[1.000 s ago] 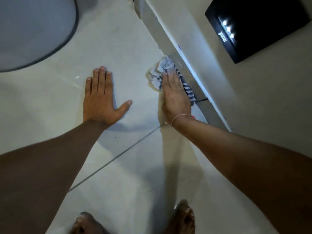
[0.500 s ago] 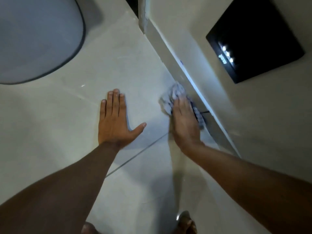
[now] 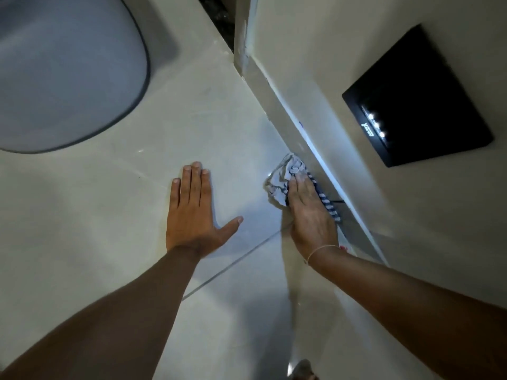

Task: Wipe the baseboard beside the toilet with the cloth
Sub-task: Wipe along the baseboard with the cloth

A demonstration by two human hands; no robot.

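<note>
Blue-striped cloth (image 3: 279, 185) under my flat, pressing right hand (image 3: 310, 215) has barely shifted along the baseboard (image 3: 277, 105), so wiping continues; my left hand (image 3: 192, 212) lies open, away from it.

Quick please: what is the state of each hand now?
Left hand: open, flat on the floor.
Right hand: open, pressing the cloth against the baseboard.

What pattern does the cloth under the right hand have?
Crumpled cloth: grey-white with a dark-striped edge; head view.

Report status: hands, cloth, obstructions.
Left hand flat on floor. Right hand pressing cloth against baseboard. Toilet apart to left, nothing blocking.
</note>
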